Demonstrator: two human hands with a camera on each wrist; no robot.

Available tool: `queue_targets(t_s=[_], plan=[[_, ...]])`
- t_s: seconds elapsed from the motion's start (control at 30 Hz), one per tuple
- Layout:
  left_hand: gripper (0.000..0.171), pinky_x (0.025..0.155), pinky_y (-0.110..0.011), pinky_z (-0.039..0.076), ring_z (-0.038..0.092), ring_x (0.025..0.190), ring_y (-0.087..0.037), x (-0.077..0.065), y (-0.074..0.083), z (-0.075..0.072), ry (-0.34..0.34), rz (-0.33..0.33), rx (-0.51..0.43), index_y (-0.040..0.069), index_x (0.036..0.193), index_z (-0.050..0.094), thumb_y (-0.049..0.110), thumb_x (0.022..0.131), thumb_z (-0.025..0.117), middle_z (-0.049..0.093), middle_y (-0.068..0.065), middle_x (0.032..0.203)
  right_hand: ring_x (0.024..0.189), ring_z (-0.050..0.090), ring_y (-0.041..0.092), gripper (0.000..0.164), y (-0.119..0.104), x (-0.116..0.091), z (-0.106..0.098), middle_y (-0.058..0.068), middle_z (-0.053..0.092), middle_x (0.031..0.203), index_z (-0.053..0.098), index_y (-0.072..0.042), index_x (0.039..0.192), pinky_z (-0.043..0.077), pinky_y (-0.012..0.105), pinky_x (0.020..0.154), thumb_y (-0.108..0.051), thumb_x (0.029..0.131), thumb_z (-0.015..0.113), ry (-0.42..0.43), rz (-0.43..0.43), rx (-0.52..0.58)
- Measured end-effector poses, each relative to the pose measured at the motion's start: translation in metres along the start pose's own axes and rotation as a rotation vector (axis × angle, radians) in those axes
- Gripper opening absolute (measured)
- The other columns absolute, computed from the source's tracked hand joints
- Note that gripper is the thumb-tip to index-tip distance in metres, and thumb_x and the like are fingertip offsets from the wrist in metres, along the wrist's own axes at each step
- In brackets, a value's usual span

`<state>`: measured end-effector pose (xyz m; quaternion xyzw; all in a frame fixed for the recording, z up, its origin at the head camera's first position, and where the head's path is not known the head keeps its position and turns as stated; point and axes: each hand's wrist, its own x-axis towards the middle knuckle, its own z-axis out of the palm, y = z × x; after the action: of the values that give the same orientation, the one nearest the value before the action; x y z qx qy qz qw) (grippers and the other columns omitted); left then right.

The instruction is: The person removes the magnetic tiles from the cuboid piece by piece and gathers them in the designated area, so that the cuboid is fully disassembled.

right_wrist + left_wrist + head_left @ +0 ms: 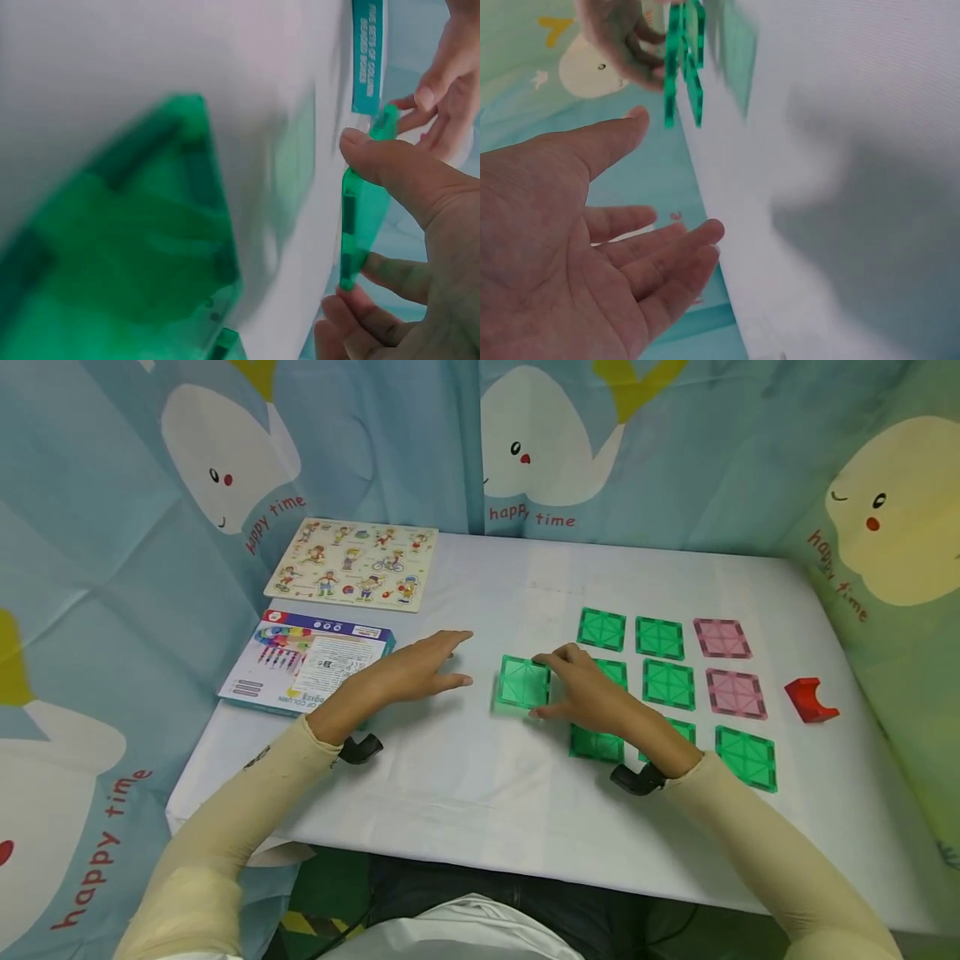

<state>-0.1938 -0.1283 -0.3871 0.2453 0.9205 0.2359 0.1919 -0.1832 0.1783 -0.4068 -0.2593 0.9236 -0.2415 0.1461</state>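
My right hand [588, 693] pinches a see-through green square tile [523, 682] by its edges, with the thumb on one side and fingers on the other. The tile is held above the white table, and its pale green shadow falls below it. In the right wrist view the same tile [365, 202] appears nearly edge-on. Left of it my left hand [412, 672] hovers over the table, fingers extended and palm bare in the left wrist view. Several green tiles [668, 684] lie in rows near and partly under my right hand, with two pink tiles [736, 693] to their right.
A red notched block [810, 700] lies near the right edge of the table [450, 793]. At the left are a flat printed box [277, 668] and, behind it, a board with small cartoon figures [351, 564]. Patterned curtains [420, 443] hang around the table.
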Motion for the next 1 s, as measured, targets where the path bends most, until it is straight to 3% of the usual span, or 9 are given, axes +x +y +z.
queue_targets(t_s=[0.23, 0.4, 0.6, 0.7, 0.87, 1.0], plan=[[0.078, 0.126, -0.05, 0.033, 0.044, 0.15, -0.032, -0.006, -0.005, -0.003, 0.005, 0.008, 0.019, 0.01, 0.169, 0.023, 0.043, 0.109, 0.06, 0.028, -0.016, 0.172, 0.112, 0.055, 0.036, 0.079, 0.0, -0.019, 0.014, 0.021, 0.056, 0.129, 0.054, 0.0, 0.148, 0.048, 0.051, 0.091, -0.03, 0.085, 0.092, 0.014, -0.08, -0.11], [0.077, 0.127, -0.05, 0.031, 0.042, 0.152, -0.032, -0.008, -0.008, -0.004, 0.003, 0.003, 0.018, 0.009, 0.169, 0.023, 0.042, 0.109, 0.06, 0.028, -0.016, 0.172, 0.11, 0.058, 0.035, 0.068, 0.0, -0.022, 0.024, 0.016, 0.061, 0.124, 0.061, -0.01, 0.136, 0.044, 0.052, 0.091, -0.035, 0.082, 0.094, 0.037, -0.106, -0.172], [0.076, 0.128, -0.051, 0.029, 0.034, 0.157, -0.033, -0.015, -0.011, -0.004, 0.008, -0.005, 0.021, 0.009, 0.168, 0.024, 0.038, 0.109, 0.06, 0.027, -0.016, 0.172, 0.132, 0.051, 0.043, 0.054, -0.001, -0.024, 0.028, 0.021, 0.054, 0.145, 0.069, -0.013, 0.124, 0.041, 0.06, 0.1, -0.038, 0.082, 0.093, 0.049, -0.113, -0.172], [0.075, 0.129, -0.051, 0.027, 0.028, 0.159, -0.033, -0.018, -0.013, -0.003, 0.008, -0.008, 0.022, 0.008, 0.168, 0.024, 0.038, 0.109, 0.059, 0.026, -0.016, 0.173, 0.142, 0.045, 0.046, 0.053, 0.002, -0.029, 0.025, 0.022, 0.047, 0.155, 0.071, -0.013, 0.126, 0.038, 0.066, 0.108, -0.041, 0.085, 0.09, 0.061, -0.089, -0.169], [0.075, 0.13, -0.05, 0.025, 0.024, 0.161, -0.032, -0.022, -0.014, -0.003, 0.008, -0.02, 0.022, 0.008, 0.168, 0.024, 0.039, 0.11, 0.059, 0.025, -0.015, 0.173, 0.143, 0.041, 0.048, 0.048, 0.015, -0.054, 0.006, 0.022, 0.048, 0.153, 0.071, -0.011, 0.133, 0.033, 0.073, 0.109, -0.037, 0.094, 0.083, 0.071, -0.025, -0.17], [0.075, 0.13, -0.051, 0.023, 0.021, 0.162, -0.032, -0.025, -0.016, -0.01, 0.022, -0.041, 0.032, 0.006, 0.168, 0.024, 0.039, 0.11, 0.059, 0.024, -0.015, 0.174, 0.143, 0.037, 0.051, 0.055, 0.028, -0.077, -0.015, 0.025, 0.047, 0.153, 0.065, -0.008, 0.141, 0.029, 0.078, 0.108, -0.035, 0.096, 0.08, 0.057, 0.038, -0.164]])
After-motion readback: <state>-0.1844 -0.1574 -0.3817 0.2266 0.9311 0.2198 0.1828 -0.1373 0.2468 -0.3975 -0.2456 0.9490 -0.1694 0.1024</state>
